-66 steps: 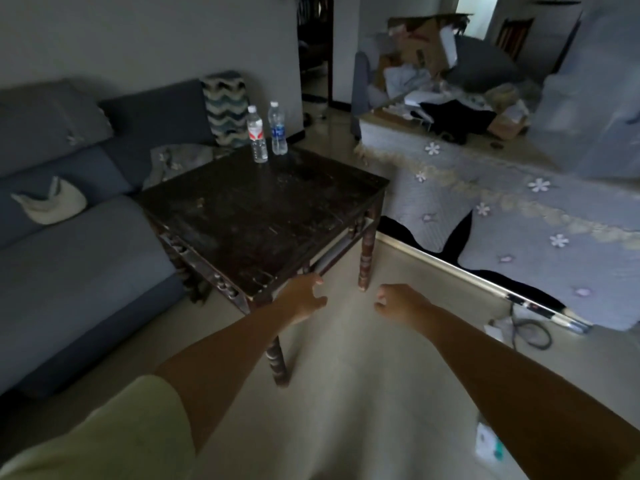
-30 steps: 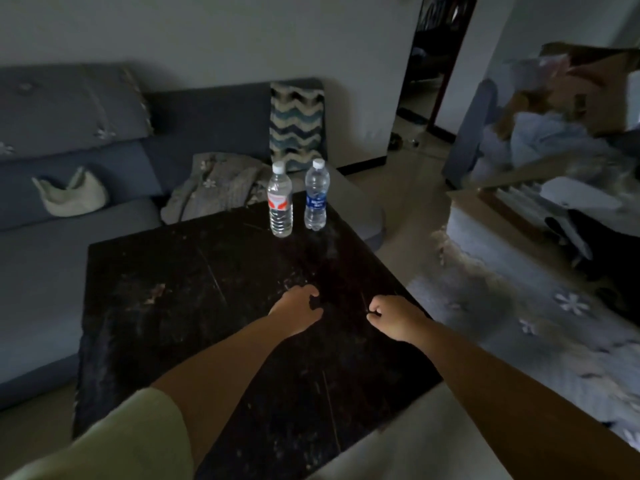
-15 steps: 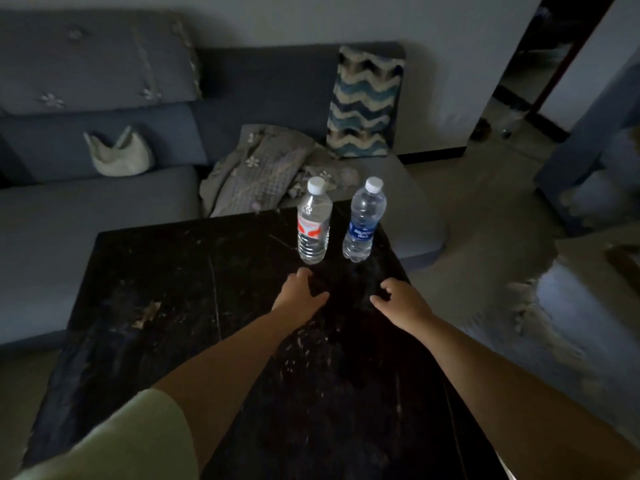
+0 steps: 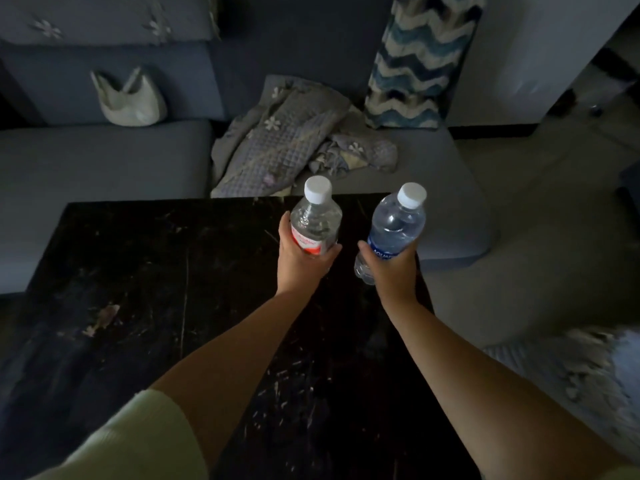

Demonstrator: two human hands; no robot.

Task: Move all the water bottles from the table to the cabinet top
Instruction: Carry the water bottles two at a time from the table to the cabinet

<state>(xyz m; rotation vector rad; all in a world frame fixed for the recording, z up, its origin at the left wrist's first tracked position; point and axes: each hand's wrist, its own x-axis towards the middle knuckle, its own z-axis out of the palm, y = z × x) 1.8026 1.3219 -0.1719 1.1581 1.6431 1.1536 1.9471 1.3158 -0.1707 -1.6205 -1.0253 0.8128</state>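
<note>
Two clear water bottles with white caps are near the far edge of the dark wooden table (image 4: 145, 306). My left hand (image 4: 301, 265) is wrapped around the red-labelled bottle (image 4: 317, 220). My right hand (image 4: 391, 271) grips the blue-labelled bottle (image 4: 398, 223), which tilts to the right. Whether either bottle still touches the table I cannot tell. The cabinet is not in view.
A grey-blue sofa (image 4: 104, 157) runs behind the table, with a crumpled quilted blanket (image 4: 277, 140), a zigzag-patterned cushion (image 4: 415, 60) and a pale bag (image 4: 128, 102) on it. Bare floor (image 4: 554, 220) lies to the right, and a flowered cloth (image 4: 595, 375) at the lower right.
Both hands reached forward over the table and closed around the two bottles, left on the red-labelled one and right on the blue-labelled one. The view has moved closer.
</note>
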